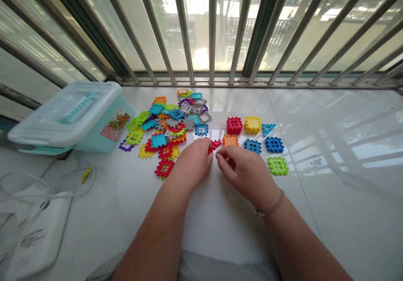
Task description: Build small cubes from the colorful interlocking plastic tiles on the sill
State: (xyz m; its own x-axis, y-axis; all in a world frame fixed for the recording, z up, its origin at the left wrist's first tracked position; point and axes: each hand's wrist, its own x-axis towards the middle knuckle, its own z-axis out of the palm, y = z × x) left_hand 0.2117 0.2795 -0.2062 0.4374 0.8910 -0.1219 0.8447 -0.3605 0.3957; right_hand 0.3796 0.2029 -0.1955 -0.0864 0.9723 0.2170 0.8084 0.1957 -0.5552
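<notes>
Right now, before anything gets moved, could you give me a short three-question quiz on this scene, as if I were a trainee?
1. True or false: the left hand touches a red interlocking block.
2. What colour is the triangular block in the row of blocks? A) blue B) yellow C) green
3. Which wrist, left or right, wears the metal bracelet?

Key: 1 true; 2 A; 3 right.

- In the left grip (193,163): a building tile (210,149)
- In the right grip (244,174): another tile (227,159)
- Ahead of the left grip: a heap of tiles (170,123) on the tiled ledge (330,230)
- Ahead of the right grip: spaced tiles (252,146)
- Left of the heap: a lidded storage box (72,119)
- Behind everything: window bars (212,29)
</notes>
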